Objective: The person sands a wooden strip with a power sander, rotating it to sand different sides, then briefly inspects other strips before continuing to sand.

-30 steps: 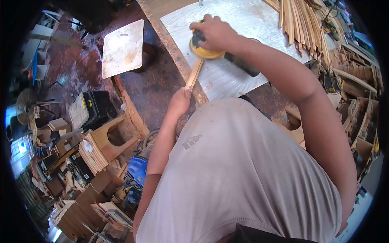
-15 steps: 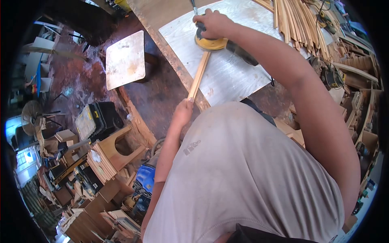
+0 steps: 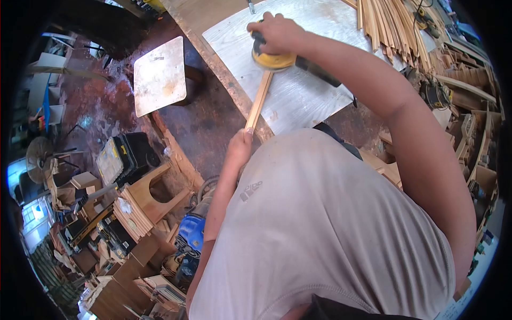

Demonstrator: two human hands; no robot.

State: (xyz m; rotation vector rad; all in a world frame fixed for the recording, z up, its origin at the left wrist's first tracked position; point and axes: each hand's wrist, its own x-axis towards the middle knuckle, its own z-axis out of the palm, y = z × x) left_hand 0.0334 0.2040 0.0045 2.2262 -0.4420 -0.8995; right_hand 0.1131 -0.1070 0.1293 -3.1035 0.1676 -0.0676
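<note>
My right hand (image 3: pixel 277 31) grips the top of a yellow and black power sander (image 3: pixel 273 58) and presses it down on the far end of a thin wooden strip (image 3: pixel 258 101). The strip lies on a pale plywood sheet (image 3: pixel 304 101) on the workbench. My left hand (image 3: pixel 240 145) holds the near end of the strip at the bench edge. A black part of the sander (image 3: pixel 318 72) sticks out under my right forearm.
A pile of thin wooden strips (image 3: pixel 386 24) lies at the bench's far right. On the floor to the left are a square wooden board (image 3: pixel 159 76), a black and yellow toolbox (image 3: pixel 120 157), wooden stool parts (image 3: pixel 146 200) and a blue machine (image 3: pixel 191 230).
The sander slid forward along the strip, away from me, then came back a little toward my left hand. My left hand kept its hold on the near end.
</note>
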